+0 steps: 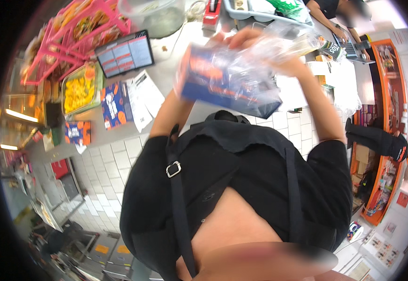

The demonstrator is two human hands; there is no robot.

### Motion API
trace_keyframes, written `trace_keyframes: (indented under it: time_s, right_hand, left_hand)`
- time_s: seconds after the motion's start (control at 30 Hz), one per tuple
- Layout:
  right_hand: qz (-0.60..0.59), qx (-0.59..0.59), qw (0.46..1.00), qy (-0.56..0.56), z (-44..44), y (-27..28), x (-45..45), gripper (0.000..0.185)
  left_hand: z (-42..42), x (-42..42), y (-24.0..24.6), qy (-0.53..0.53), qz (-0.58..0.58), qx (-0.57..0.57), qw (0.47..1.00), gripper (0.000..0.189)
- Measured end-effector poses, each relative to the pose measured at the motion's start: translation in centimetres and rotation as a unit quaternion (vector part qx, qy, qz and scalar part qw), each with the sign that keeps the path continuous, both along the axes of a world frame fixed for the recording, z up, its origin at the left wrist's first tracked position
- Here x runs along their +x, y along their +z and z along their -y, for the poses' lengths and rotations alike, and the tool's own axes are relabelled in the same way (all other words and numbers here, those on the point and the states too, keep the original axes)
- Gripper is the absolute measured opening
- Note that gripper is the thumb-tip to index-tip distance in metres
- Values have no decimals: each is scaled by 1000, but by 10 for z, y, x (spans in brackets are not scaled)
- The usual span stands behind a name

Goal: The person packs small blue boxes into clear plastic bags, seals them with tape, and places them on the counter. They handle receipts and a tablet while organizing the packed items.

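A dark blue box with orange print (204, 75) is held tilted in front of my chest, partly wrapped in a clear plastic bag (251, 70). My left hand (218, 39) grips the box from behind, with only blurred fingers showing past its far edge. On the other side my right hand (288, 65) holds the gathered plastic, and the film covers part of its fingers. Motion blur hides the exact grip of both hands. Beyond them lies the pale worktop (175, 45).
To the left stand pink baskets (79, 42) of packaged food, a tablet (126, 54), a tray of yellow food (80, 94), printed blue-orange packaging (116, 105) and paper slips (144, 98). A clear tub (158, 17) stands behind. At right, a co-worker's arm (321, 17) reaches toward a laptop (349, 47).
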State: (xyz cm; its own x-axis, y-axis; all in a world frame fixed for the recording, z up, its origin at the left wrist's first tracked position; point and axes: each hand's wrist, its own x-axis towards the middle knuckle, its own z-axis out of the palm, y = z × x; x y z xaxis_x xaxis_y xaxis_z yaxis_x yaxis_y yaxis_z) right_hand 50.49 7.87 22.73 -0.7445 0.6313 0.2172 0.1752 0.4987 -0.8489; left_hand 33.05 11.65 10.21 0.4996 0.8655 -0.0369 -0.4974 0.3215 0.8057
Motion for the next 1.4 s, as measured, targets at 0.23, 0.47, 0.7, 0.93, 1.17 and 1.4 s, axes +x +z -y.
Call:
trace_keyframes:
  time_s: [0.23, 0.47, 0.7, 0.93, 1.17, 1.4]
  right_hand:
    - [119, -324, 890, -299, 14, -192, -45, 36]
    - [174, -93, 974, -109, -35, -202, 26, 20]
    - [287, -199, 814, -465, -192, -263, 131, 26]
    - [317, -11, 806, -500, -211, -288, 131, 26]
    - [-32, -134, 950, -281, -84, -192, 52, 19]
    - [103, -103, 984, -99, 5, -234, 11, 13]
  left_hand:
    - [72, -54, -90, -72, -380, 156, 909, 47]
    - [107, 21, -126, 318, -579, 166, 732, 26]
    - [98, 29, -122, 334, -629, 222, 666, 18]
    - [103, 11, -114, 183, -572, 121, 790, 19]
    - [108, -15, -123, 167, -497, 255, 813, 25]
    - [117, -5, -134, 244, -504, 405, 723, 31]
